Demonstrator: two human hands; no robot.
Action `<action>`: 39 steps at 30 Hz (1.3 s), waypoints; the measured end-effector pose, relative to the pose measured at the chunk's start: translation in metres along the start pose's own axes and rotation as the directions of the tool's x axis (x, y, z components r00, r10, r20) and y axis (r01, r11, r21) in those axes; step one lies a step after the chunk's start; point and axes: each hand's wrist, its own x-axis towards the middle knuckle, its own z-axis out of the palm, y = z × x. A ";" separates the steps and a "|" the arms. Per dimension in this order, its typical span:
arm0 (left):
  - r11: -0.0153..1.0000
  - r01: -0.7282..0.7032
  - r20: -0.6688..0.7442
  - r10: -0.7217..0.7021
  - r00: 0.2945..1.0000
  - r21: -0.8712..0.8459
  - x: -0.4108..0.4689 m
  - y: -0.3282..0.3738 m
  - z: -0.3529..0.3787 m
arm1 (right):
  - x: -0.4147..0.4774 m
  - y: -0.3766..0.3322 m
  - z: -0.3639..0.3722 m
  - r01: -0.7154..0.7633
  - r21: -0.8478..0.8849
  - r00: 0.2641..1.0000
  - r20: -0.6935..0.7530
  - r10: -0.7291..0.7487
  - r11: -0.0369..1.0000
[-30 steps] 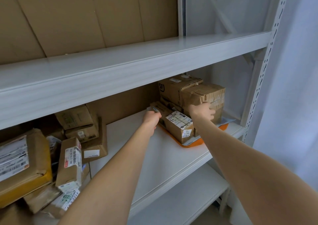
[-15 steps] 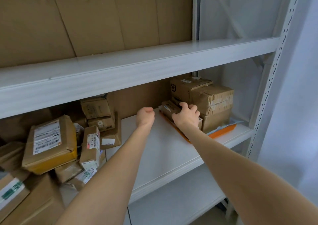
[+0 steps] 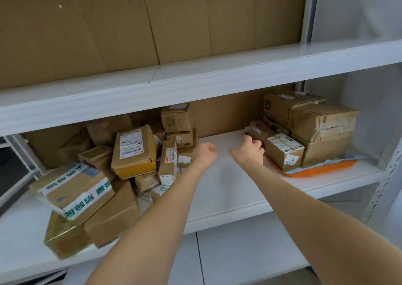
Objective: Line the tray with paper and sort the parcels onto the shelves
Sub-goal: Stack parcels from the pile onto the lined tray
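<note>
Your middle shelf (image 3: 217, 193) carries a jumbled heap of parcels (image 3: 134, 152) at its left, likely awaiting sorting. At its right the orange tray (image 3: 322, 169), lined with paper (image 3: 356, 157), keeps stacked boxes (image 3: 322, 123) packed close. Your right hand (image 3: 249, 152) curls at the low parcel (image 3: 258, 130); whether it grips, I cannot tell. Your left hand (image 3: 205, 154) hovers fisted, holding nothing

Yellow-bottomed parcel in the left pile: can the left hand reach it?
Probably yes: the empty left hand hovers beside the pile; the yellow-bottomed parcel lies uncovered, only a narrow upright parcel between.
</note>
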 end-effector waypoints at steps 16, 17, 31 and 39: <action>0.967 0.146 -0.371 -0.060 0.927 0.208 0.052 -0.093 -0.145 | -0.020 -0.124 0.121 0.064 0.245 0.965 0.233 -0.122 0.967; 0.957 0.213 -0.384 -0.124 0.915 0.198 0.058 -0.104 -0.155 | -0.024 -0.133 0.131 0.053 0.284 0.952 0.275 -0.134 0.957; 0.945 0.325 -0.297 -0.322 0.899 -0.040 0.098 -0.151 -0.181 | -0.031 -0.168 0.184 -0.214 0.482 0.905 0.426 -0.014 0.849; 0.942 0.159 -0.317 -0.254 0.914 -0.296 0.108 -0.129 -0.180 | -0.021 -0.161 0.147 -0.302 0.729 0.925 0.379 0.005 0.614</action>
